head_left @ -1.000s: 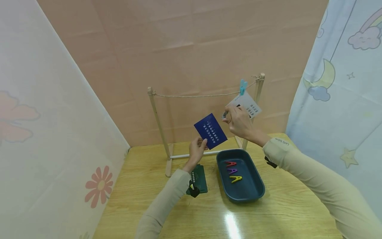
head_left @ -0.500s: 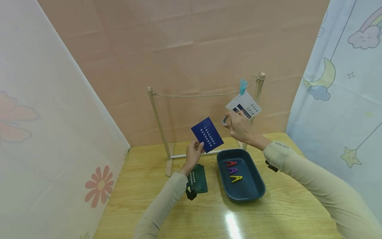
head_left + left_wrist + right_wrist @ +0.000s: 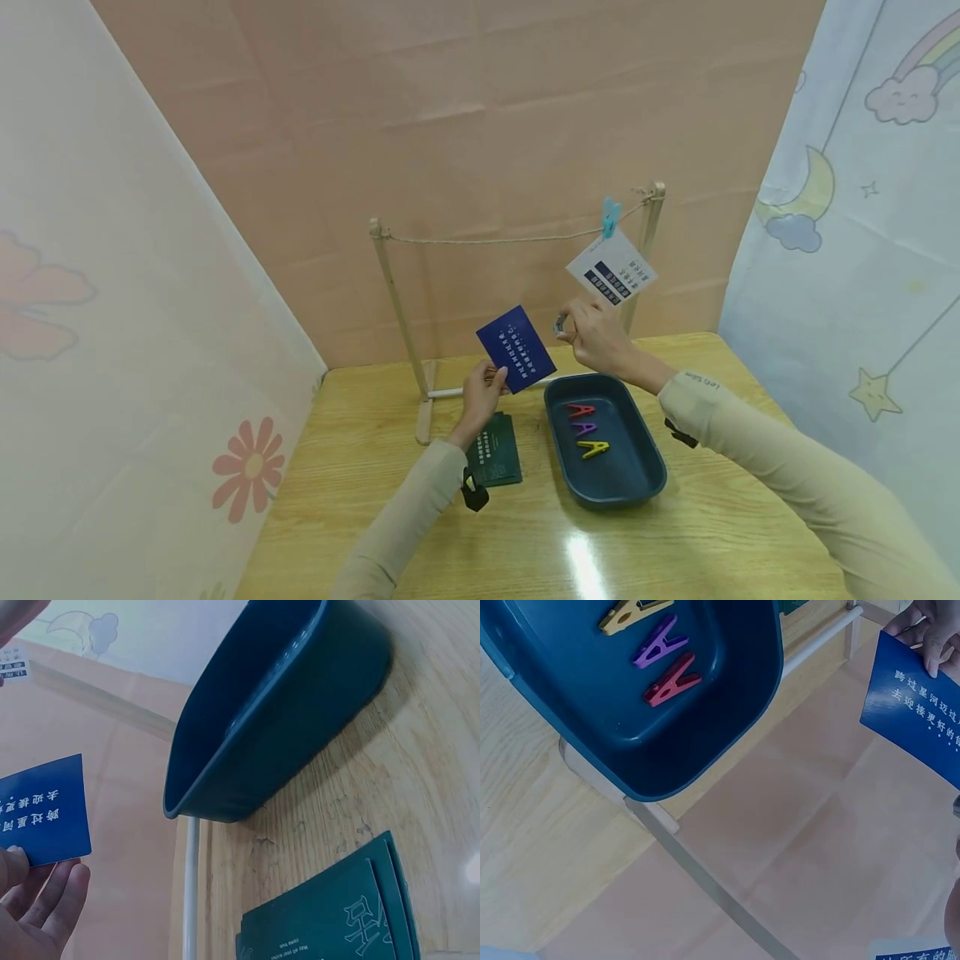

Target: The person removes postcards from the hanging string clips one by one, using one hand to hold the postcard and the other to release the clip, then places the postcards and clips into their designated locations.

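Note:
My left hand (image 3: 482, 392) pinches a dark blue card (image 3: 517, 348) with white writing by its lower edge, thumb in front. The card is tilted in the air before the rope (image 3: 495, 242). To its right, my right hand (image 3: 596, 335) pinches a small grey clothespin (image 3: 559, 323), mostly hidden by the fingers. The clothespin is close to the card's right side but apart from it. Above the right hand, a white card (image 3: 613, 267) with dark blue blocks hangs at a slant from the rope by a light blue clothespin (image 3: 611, 218).
A dark blue tray (image 3: 656, 467) holds a red clothespin (image 3: 580, 411), a purple clothespin (image 3: 584, 429) and a yellow clothespin (image 3: 593, 449). Left of it lies a stack of green cards (image 3: 501, 450). The rope spans two wooden posts (image 3: 397, 304) at the table's back.
My left hand has moved down and left with the blue card. My right hand has dropped lower, still holding the grey clothespin, uncovering more of the hanging white card.

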